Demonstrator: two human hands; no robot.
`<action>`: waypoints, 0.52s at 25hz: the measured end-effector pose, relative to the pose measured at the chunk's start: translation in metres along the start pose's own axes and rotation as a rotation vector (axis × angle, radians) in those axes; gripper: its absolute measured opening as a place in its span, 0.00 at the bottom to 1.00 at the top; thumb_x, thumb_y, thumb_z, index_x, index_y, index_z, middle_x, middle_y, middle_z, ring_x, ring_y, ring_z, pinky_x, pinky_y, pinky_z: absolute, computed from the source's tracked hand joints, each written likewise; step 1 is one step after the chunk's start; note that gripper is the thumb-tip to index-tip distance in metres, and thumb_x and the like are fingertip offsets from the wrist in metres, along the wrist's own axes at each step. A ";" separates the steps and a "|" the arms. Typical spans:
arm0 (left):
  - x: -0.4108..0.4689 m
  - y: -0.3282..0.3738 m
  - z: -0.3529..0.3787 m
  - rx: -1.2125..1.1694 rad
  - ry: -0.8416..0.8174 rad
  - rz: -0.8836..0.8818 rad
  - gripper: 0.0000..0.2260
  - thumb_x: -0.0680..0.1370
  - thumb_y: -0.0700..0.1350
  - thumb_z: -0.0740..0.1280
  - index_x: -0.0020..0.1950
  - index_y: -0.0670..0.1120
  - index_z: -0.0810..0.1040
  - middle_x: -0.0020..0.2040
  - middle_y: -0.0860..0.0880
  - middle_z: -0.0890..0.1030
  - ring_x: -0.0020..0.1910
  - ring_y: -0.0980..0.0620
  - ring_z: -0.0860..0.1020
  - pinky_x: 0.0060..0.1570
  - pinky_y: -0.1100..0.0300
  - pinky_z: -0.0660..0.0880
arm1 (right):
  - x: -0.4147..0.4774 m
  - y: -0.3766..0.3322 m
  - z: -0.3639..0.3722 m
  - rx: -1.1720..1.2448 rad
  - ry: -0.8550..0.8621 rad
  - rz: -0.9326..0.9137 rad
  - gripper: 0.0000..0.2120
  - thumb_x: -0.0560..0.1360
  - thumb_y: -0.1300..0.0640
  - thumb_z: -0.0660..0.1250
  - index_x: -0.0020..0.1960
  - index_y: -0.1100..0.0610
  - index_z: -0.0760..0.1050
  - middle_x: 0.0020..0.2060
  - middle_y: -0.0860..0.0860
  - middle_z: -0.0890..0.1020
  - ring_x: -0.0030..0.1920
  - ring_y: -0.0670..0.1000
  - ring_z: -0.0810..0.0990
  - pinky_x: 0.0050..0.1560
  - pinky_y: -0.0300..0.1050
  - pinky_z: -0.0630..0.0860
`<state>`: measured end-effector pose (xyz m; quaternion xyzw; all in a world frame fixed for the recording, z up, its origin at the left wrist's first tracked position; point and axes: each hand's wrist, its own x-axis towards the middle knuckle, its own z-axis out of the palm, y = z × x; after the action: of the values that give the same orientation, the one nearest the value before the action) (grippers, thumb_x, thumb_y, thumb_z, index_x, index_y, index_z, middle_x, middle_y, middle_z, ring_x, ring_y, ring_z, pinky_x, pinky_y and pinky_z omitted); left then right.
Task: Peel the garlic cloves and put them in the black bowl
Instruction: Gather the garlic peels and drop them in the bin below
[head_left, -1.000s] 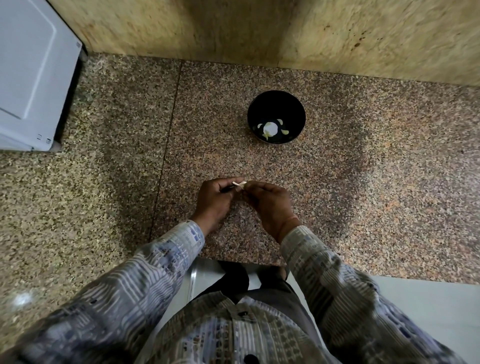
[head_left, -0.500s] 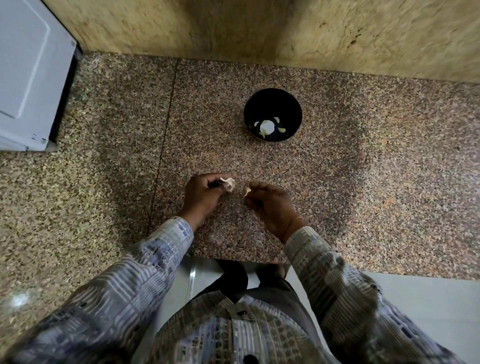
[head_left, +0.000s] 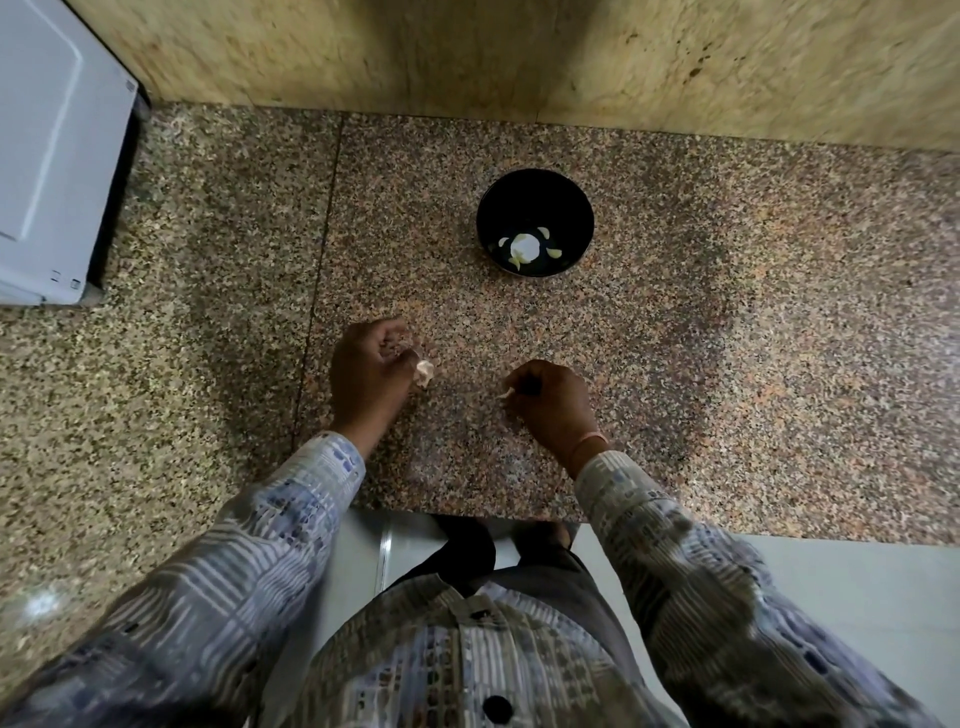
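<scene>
Speckled granite desk (head_left: 727, 364). Left hand (head_left: 371, 374) fingers pinching pale, crumpled-looking garlic clove (head_left: 425, 370); right hand (head_left: 550, 402) fingers pinching thin pale sliver (head_left: 506, 393). Black bowl (head_left: 535, 197) beyond, white peeled cloves (head_left: 524, 247) inside.

Speckled granite counter (head_left: 727, 364) meets a tan stone wall (head_left: 467, 52), with a white appliance (head_left: 47, 156) at left.

The white appliance (head_left: 47, 156) is cut off by the left and top edges. The pale scrap (head_left: 506, 393) pinched by the right hand (head_left: 553, 402) is too small to tell clove from skin. The curled fingers (head_left: 387, 338) of the left hand (head_left: 366, 374) hide part of the pale piece (head_left: 425, 371) they hold. The sleeves (head_left: 249, 571) are blurred and cut off at the bottom edge.
</scene>
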<state>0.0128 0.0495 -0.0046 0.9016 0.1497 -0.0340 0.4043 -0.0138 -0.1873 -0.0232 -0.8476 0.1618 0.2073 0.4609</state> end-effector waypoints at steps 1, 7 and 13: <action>-0.005 0.004 0.000 0.062 0.055 0.133 0.10 0.76 0.46 0.73 0.57 0.52 0.84 0.53 0.52 0.82 0.49 0.51 0.80 0.48 0.53 0.80 | 0.001 0.001 -0.001 -0.081 0.011 -0.039 0.10 0.76 0.65 0.71 0.46 0.49 0.82 0.41 0.47 0.86 0.41 0.47 0.85 0.42 0.44 0.83; -0.031 0.033 0.060 0.244 -0.352 0.448 0.14 0.77 0.39 0.71 0.63 0.46 0.84 0.56 0.47 0.85 0.54 0.48 0.82 0.59 0.57 0.77 | 0.004 0.009 -0.008 -0.297 0.039 -0.112 0.08 0.78 0.58 0.69 0.41 0.51 0.81 0.37 0.45 0.83 0.37 0.47 0.82 0.43 0.44 0.82; -0.019 0.037 0.079 0.413 -0.387 0.501 0.07 0.77 0.43 0.68 0.49 0.46 0.87 0.44 0.47 0.85 0.44 0.46 0.82 0.48 0.51 0.80 | 0.012 0.008 -0.023 -0.289 -0.048 -0.152 0.03 0.76 0.57 0.74 0.48 0.49 0.86 0.41 0.46 0.86 0.41 0.47 0.84 0.49 0.44 0.82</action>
<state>0.0100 -0.0363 -0.0276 0.9498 -0.1645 -0.1331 0.2307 -0.0023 -0.2120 -0.0235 -0.9097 0.0545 0.2130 0.3523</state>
